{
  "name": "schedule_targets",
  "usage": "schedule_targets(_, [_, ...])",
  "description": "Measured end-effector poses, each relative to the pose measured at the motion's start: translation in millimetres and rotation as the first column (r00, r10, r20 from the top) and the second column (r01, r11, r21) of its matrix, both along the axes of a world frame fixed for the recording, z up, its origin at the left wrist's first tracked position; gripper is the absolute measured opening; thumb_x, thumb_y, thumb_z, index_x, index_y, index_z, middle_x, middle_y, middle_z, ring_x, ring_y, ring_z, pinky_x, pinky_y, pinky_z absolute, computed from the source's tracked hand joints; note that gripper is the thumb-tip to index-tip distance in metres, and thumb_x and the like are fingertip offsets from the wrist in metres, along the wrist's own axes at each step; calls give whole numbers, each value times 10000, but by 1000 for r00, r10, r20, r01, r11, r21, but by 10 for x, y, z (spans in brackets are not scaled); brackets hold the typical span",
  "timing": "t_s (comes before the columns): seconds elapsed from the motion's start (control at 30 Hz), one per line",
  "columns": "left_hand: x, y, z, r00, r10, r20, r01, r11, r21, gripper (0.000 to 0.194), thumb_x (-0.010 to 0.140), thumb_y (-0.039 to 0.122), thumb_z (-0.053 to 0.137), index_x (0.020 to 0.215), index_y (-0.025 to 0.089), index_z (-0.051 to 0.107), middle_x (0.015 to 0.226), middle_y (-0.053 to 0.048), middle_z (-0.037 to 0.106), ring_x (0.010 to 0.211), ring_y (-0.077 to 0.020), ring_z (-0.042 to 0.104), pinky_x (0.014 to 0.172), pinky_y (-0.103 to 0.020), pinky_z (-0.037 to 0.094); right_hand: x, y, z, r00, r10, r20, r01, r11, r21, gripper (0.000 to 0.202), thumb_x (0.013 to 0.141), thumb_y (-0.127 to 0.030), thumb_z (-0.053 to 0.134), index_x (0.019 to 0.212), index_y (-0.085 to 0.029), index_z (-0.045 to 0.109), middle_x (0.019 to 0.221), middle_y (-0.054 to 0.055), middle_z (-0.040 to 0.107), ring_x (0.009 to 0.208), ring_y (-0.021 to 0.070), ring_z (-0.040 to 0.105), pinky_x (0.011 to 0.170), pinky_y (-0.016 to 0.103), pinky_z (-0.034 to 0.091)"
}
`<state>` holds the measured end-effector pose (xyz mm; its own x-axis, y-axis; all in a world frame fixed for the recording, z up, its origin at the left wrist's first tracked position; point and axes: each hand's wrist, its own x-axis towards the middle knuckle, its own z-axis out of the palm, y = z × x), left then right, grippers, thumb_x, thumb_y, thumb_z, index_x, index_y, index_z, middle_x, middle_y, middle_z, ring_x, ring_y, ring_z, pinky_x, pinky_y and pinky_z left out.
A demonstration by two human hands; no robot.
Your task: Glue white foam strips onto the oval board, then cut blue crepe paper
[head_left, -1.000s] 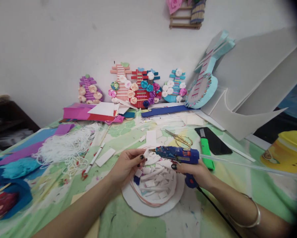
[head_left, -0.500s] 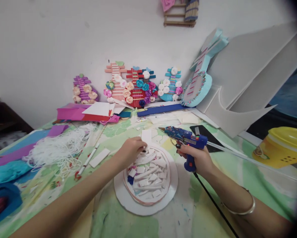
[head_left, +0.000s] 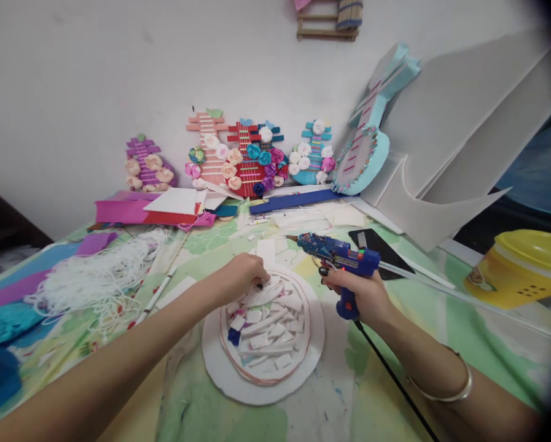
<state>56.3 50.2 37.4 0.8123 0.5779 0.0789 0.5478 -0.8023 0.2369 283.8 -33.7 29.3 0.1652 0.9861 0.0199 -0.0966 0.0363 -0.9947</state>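
Observation:
My right hand [head_left: 360,288] is wrapped round the handle of a blue hot glue gun [head_left: 339,253], whose nozzle points left above the table. Fingers pinched together, my left hand [head_left: 242,277] is at the upper left part of a round white board [head_left: 307,362]; whatever is between the fingertips is hidden. On the board a ring of reddish edging encloses a heap of small white foam scraps [head_left: 275,328]. A blue scrap [head_left: 233,336] shows at the heap's left side. A white strip [head_left: 266,250] lies just behind the board.
White cord [head_left: 104,276], a marker [head_left: 158,294] and coloured sheets lie to the left. Decorated guitar shapes [head_left: 250,159] lean on the wall. At right are a black phone-like slab [head_left: 386,252], a yellow tub [head_left: 519,267] and large grey-white foam sheets [head_left: 459,123].
The view has shifted slightly, so most things appear a little further left. My left hand remains pinched over the board's upper part, and my right hand still holds the glue gun.

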Motion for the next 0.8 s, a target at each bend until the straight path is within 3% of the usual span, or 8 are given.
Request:
schedule_targets(0.17, [-17,-55,-55,999,-32,-38,35,997,75,363,882,173,375,674,154,672,723,-69,545,691,-161,489,648,-269,336,4,2,-8,1000,20,-11,-20,1000,17,207,555,-314,718,565,-164,576,517,-21,493,496,97,423,448,234,323])
schedule_targets(0.3, [-72,-163,-37,996,-60,-63,69,987,148,202,763,106,525,890,159,674,809,-78,527,789,-197,445,688,-286,349,10,5,-19,1000,15,-1,-15,1000,-25,211,559,-320,713,561,-171,565,492,-27,453,471,102,413,410,236,307])
schedule_targets(0.43, [-138,-261,-26,986,26,-165,8,979,206,523,588,24,614,1082,193,631,917,-92,508,851,-222,404,720,-313,366,12,8,-34,1000,1,-23,-2,999,-46,217,536,-319,728,578,-179,566,508,-25,463,488,109,435,420,238,332])
schedule_targets(0.67, [-143,-349,-73,967,155,-200,-120,977,177,631,622,-24,517,1193,237,587,911,-93,497,868,-224,405,753,-339,379,8,14,-42,999,-31,-23,30,998,-46,199,534,-296,724,577,-171,576,519,-15,495,487,111,449,394,230,310])
schedule_targets(0.8, [-238,-272,-98,992,97,-77,-88,990,114,552,696,13,503,1172,270,613,873,-82,540,849,-206,452,754,-322,383,7,13,-41,1000,-22,-21,22,1000,-12,206,550,-309,720,563,-168,569,491,-24,475,468,100,426,390,225,291])
